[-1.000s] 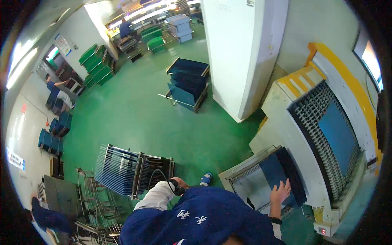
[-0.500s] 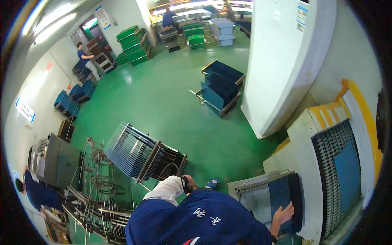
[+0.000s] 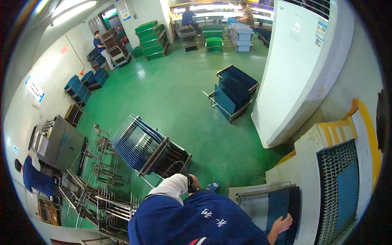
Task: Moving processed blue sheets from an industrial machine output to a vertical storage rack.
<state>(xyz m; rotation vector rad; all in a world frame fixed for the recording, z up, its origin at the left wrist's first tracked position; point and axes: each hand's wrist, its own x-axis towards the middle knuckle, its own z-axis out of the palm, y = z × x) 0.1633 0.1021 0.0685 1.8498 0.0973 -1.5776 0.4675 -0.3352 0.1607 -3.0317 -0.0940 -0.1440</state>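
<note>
I would lift the blue panel (image 3: 281, 208) slowly and level, my right hand (image 3: 281, 224) flat on it, fingers together; left hand (image 3: 192, 183) hidden, I cannot tell

Bright, even light from ceiling tubes (image 3: 73, 10) (top left), glare on the green floor (image 3: 143, 73); fisheye bends edges, dark rim, picture sharp.

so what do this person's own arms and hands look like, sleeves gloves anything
The left arm wears a long white sleeve cover, gathered at the wrist, with a dark band or watch next to the left hand. The right hand is bare, with no glove, and its wrist shows bare too. The shoulders are covered by a dark blue top with small white markings on it.
</note>
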